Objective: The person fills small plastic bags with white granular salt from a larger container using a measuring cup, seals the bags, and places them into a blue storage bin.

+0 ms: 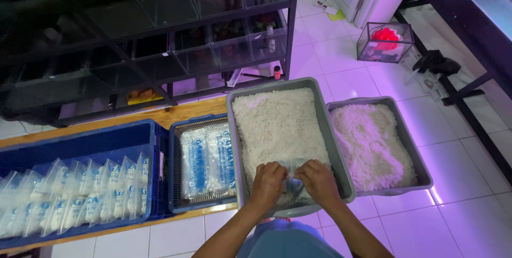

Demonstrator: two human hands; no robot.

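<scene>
Clear plastic bag [293,182], small and partly see-through, sits between both hands at the near end of the grey tub [238,146], low over the white granular filling [277,124] that covers the tub from its far edge down to the hands. The left hand [268,182] is curled with fingers bent inward, pinching the bag's left side; the right hand [318,179] is curled the same way and pinches its right side. The two hands are close together, knuckles up, nearly touching over the bag.

Just right of this tub stands a second grey tub [410,146], touching it along the side and heaped with the same white grains, tinted pink by the lighting. Left of the first tub, a blue mesh-walled basket [175,183] holds flat clear packets with blue print [207,162], laid side by side. Further left, a large blue crate [96,140] carries rows of small clear pouches with blue labels [80,194], standing upright and leaning along its near edge. Basket and crate rest on a wooden bench [181,111]. Beyond it, a dark metal rack [160,34] holds rows of glass compartments. On the white tiled floor [458,220], toward the far right, stands a small glass cube with something red inside [385,42].
</scene>
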